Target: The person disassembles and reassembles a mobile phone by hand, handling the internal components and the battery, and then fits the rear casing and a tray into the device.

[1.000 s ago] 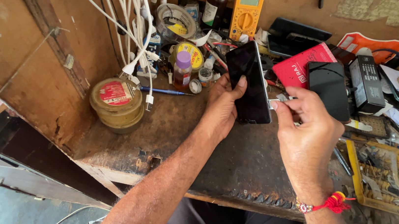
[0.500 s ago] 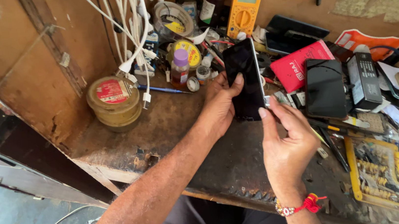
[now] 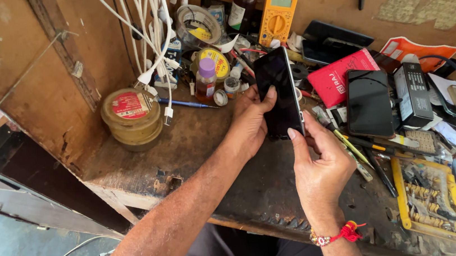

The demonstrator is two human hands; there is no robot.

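A worn wooden table [image 3: 184, 144] carries clutter along its far and right sides. Over its middle, the left hand [image 3: 250, 123] grips a black phone [image 3: 279, 91] from the left, thumb on the dark screen, holding it upright above the table. The right hand [image 3: 319, 163] pinches the phone's near right corner. Right of it lie a red box [image 3: 341, 76] and another dark phone [image 3: 369, 102]; far left sits a round tin [image 3: 132, 116]; farther back leans a yellow multimeter [image 3: 277, 18].

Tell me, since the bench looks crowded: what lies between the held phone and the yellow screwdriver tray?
In the head view, the right hand and loose pens and hand tools lie between black phone and tray.
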